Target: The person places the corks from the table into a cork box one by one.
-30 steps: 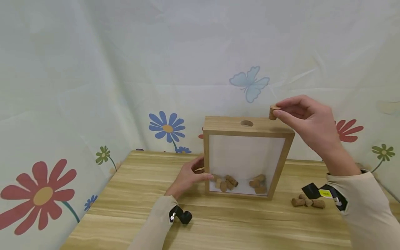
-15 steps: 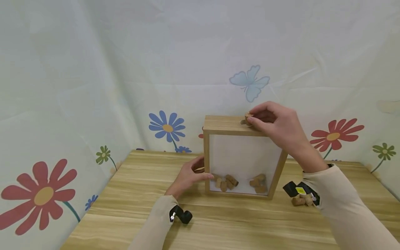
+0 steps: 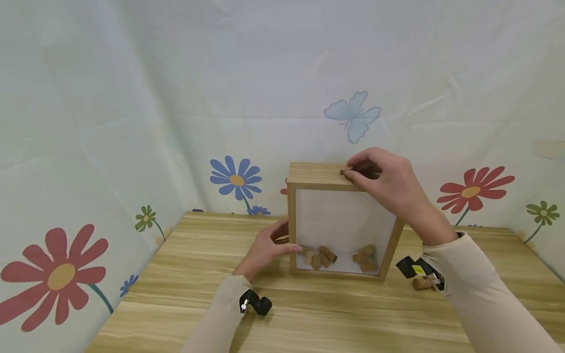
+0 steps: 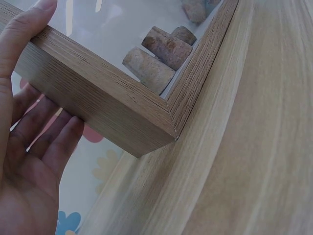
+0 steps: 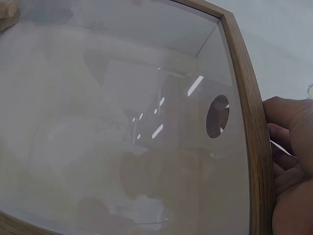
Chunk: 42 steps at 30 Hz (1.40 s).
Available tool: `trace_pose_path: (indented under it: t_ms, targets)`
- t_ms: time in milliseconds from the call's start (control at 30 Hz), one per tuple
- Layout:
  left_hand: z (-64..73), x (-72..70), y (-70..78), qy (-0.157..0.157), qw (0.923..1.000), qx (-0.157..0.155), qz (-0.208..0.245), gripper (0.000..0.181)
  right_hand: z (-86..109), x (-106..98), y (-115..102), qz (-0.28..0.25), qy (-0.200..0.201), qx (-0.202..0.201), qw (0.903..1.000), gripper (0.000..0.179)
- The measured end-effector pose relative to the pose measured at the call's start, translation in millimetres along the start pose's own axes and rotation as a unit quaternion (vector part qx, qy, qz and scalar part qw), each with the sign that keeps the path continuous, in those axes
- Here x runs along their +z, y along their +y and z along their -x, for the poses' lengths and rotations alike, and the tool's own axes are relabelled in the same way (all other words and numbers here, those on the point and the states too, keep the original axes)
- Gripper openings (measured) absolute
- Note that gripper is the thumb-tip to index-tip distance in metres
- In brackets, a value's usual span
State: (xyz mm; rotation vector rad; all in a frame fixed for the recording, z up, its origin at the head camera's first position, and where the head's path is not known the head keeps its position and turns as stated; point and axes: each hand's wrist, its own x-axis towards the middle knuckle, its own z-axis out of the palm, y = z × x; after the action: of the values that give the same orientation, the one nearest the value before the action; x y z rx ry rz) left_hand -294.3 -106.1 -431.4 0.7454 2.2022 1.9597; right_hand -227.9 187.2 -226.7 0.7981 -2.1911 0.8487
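Note:
A wooden box frame (image 3: 390, 245) with a clear front stands upright on the table, several corks (image 3: 325, 257) lying inside along its bottom. My left hand (image 3: 267, 249) holds the frame's left side, thumb on the front edge; in the left wrist view its fingers (image 4: 63, 142) lie against the side and back. At the round hole in the top, my right hand (image 3: 388, 184) pinches a cork, mostly hidden by the fingers in the head view. Through the glass in the right wrist view, the cork (image 5: 218, 119) shows brown in the hole.
Loose corks (image 3: 422, 283) lie on the wooden table (image 3: 309, 318) right of the frame, partly hidden behind the right wrist's camera (image 3: 417, 269). A cloth backdrop (image 3: 265, 73) with printed flowers and a butterfly hangs behind the table.
My right hand has carried the cork leftward and down from above the frame's right end to the hole in its top. The left hand and the frame have stayed in place.

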Motion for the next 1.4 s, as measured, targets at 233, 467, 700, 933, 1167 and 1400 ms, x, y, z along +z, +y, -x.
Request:
trace_pose_path:
  t_ms: [233,467,700,933,1167,1400]
  targets:
    - [-1.0,-0.5,-1.2,0.002,1.0,0.001,-0.003,0.076,-0.4,0,-1,0.011,-0.004,0.003,0.9999,0.019]
    - [-0.7,0.2,-1.2,0.0,1.0,0.001,-0.001,0.076,5.8,-4,0,0.014,0.003,0.009,0.9999,0.021]
    - [-0.8,0.5,-1.3,-0.001,1.0,0.0,0.003,0.077,20.2,-14,-2,0.02,0.036,0.006,0.9991,0.022]
    - [-0.5,-0.7,-2.8,-0.006,0.9999,0.003,0.008,0.078,39.3,-32,-1,0.021,0.083,0.009,0.9963,0.029]
    - [0.6,-0.3,-2.2,-0.006,1.0,0.001,0.008,0.077,62.2,-52,12,0.03,0.161,0.033,0.986,0.03]
    - [-0.1,0.4,-2.2,-0.001,1.0,-0.002,0.001,0.076,84.9,-69,26,0.003,0.166,0.092,0.9818,0.026]
